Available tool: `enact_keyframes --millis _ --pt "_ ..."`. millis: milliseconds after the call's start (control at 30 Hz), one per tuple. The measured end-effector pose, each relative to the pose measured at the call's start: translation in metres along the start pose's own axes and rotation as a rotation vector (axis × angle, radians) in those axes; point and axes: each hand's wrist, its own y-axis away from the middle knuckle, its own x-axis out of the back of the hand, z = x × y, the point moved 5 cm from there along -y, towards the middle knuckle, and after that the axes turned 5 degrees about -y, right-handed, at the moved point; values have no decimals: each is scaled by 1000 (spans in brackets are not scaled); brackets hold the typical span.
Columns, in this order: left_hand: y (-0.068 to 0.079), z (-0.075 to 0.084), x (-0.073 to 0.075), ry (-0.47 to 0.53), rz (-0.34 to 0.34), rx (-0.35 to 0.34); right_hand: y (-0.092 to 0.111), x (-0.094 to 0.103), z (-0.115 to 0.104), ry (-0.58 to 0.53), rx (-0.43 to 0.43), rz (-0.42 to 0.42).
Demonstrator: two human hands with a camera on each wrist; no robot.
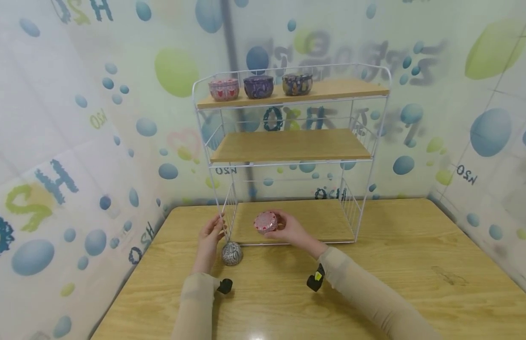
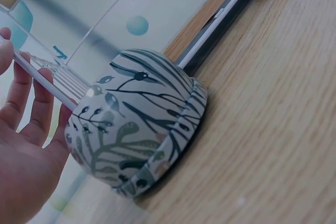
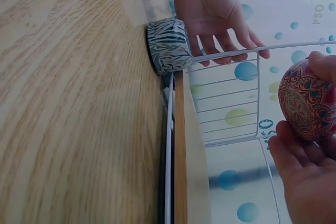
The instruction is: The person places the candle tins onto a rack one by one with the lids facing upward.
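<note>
My left hand (image 1: 209, 238) grips the front left post (image 2: 44, 83) of a white wire rack, low down, thumb on one side and fingers on the other. Beside that hand, at the rack's front left corner, a small round tin (image 2: 131, 124) with dark and green leaf patterns rests rim down on the table. My right hand (image 1: 293, 231) holds a pink-lidded round tin (image 1: 265, 222) above the bottom shelf, fingers and thumb around its side. Its red, ornate underside (image 3: 302, 100) shows in the right wrist view.
The rack has three wooden levels. On the left part of its top shelf (image 1: 348, 88) stand a pink tin (image 1: 224, 89), a dark purple tin (image 1: 258, 87) and a dark multicoloured tin (image 1: 297, 84). Behind the wooden table (image 1: 399, 264) is a patterned wall.
</note>
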Motion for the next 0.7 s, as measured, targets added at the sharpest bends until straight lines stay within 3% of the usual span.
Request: enact_keyframes --millis 333,567,700 --pt "-4 -7 2 -14 17 -37 5 17 -14 56 44 47" --pt "-1 -6 2 5 -14 -114 9 25 -21 91 41 57" --pt "-1 -5 2 2 -16 -120 10 28 -25 85 50 49"
